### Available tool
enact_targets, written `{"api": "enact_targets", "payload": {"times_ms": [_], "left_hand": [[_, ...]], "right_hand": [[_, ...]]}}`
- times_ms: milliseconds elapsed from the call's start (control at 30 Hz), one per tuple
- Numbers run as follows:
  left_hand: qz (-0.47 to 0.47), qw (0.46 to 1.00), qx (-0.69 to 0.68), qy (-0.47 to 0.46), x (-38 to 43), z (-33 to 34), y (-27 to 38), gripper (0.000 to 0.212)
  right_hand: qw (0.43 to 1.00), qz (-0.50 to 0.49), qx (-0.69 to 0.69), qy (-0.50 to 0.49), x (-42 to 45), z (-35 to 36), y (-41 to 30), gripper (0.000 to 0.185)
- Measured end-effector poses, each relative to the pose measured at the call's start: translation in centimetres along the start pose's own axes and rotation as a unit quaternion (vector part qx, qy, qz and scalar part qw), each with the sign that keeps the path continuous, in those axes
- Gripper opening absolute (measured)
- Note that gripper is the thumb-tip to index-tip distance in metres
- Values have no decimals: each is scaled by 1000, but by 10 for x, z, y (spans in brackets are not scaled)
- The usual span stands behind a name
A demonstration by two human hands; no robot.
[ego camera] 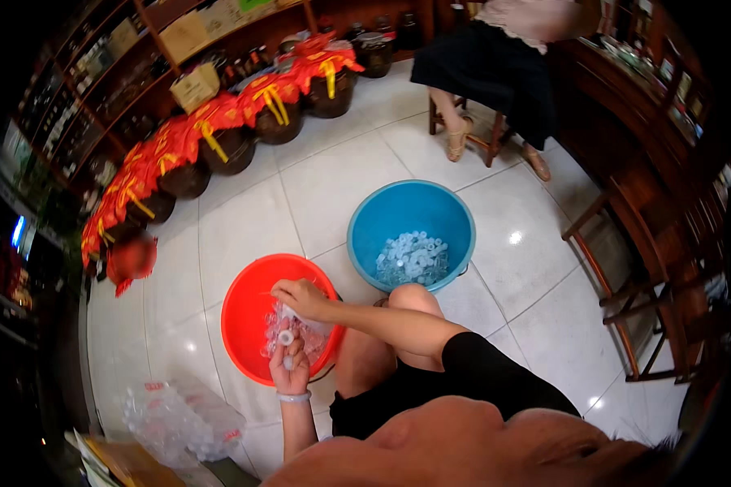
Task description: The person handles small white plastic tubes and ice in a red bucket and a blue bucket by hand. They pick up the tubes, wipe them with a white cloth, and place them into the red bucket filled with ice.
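Over the red plastic basin, my left hand wears a pale bracelet and grips a small clear bottle with a white cap. Another small whitish piece shows at its fingers. My right hand reaches across from the right, fingers bent, with a white cloth-like piece under its palm; its exact material is unclear. Small clear bottles lie in the red basin below, partly hidden by both hands. A blue plastic basin beside my knee holds many small clear bottles with white caps.
Clear plastic bags of small items lie on the tiled floor at lower left. Dark jars with red cloth covers line the shelves. A person sits on a stool. Wooden chairs stand right.
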State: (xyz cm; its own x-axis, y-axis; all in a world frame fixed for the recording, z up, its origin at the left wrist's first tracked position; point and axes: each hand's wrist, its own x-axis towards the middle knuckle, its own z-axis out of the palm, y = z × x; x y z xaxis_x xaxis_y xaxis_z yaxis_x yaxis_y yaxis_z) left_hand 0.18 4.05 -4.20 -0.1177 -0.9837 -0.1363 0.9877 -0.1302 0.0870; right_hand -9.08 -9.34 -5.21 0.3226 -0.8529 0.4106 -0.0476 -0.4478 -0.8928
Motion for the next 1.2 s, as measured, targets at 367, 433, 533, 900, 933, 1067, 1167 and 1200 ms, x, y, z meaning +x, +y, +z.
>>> {"api": "enact_targets", "payload": {"times_ms": [367, 433, 533, 900, 933, 1067, 1167, 1200], "left_hand": [[38, 999, -4, 18, -21, 3, 8, 43], [45, 997, 62, -6, -16, 16, 9, 50], [45, 989, 116, -75, -1, 28, 20, 51], [94, 985, 130, -66, -5, 60, 22, 39], [95, 985, 128, -65, -6, 58, 22, 39], [82, 986, 114, -92, -5, 53, 21, 38], [76, 983, 126, -108, -6, 53, 21, 37], [74, 981, 136, -113, -6, 53, 20, 37]], "right_hand": [[1000, 26, -17, -5, -9, 13, 12, 15], [1000, -14, 7, -12, -5, 8, 30, 13], [999, 12, 37, 5, 0, 5, 50, 19], [1000, 7, -3, -25, 8, -2, 14, 15], [999, 9, -9, -30, 7, -2, 12, 15], [998, 23, -27, -42, 4, -2, 15, 14], [998, -3, -40, -49, 2, -2, 16, 14], [998, -13, -39, -50, 3, -2, 17, 14]]}}
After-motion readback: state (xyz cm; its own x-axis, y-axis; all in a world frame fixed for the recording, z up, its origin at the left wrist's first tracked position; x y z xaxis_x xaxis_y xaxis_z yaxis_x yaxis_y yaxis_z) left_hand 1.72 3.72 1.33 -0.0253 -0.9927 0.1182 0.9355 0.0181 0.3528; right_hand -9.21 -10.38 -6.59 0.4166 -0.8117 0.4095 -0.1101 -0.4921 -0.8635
